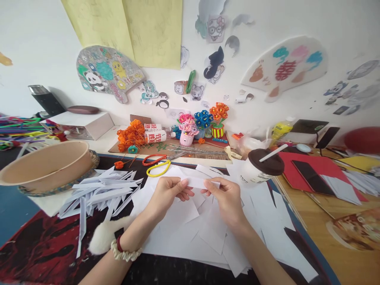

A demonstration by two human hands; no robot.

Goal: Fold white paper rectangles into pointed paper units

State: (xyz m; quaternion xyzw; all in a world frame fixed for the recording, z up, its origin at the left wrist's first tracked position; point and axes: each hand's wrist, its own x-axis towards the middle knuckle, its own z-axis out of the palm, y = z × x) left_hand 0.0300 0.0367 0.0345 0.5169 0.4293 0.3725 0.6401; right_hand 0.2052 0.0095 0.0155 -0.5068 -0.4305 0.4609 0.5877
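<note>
A small strip of white paper (198, 182) is pinched between both hands just above the table. My left hand (168, 192) grips its left end with thumb and fingers closed. My right hand (225, 196) pinches the right end. Under the hands lies a spread of loose white paper sheets (190, 229). To the left sits a pile of folded white paper strips (101, 192). My left wrist wears a cream scrunchie (124, 253).
Orange and yellow scissors (157, 164) lie beyond the hands. A lidded drink cup with a straw (261, 168) stands right of them. A tan bowl (44, 166) sits far left. Craft flowers in pots (202, 122), glue bottles (156, 136) and a red folder (308, 170) fill the back.
</note>
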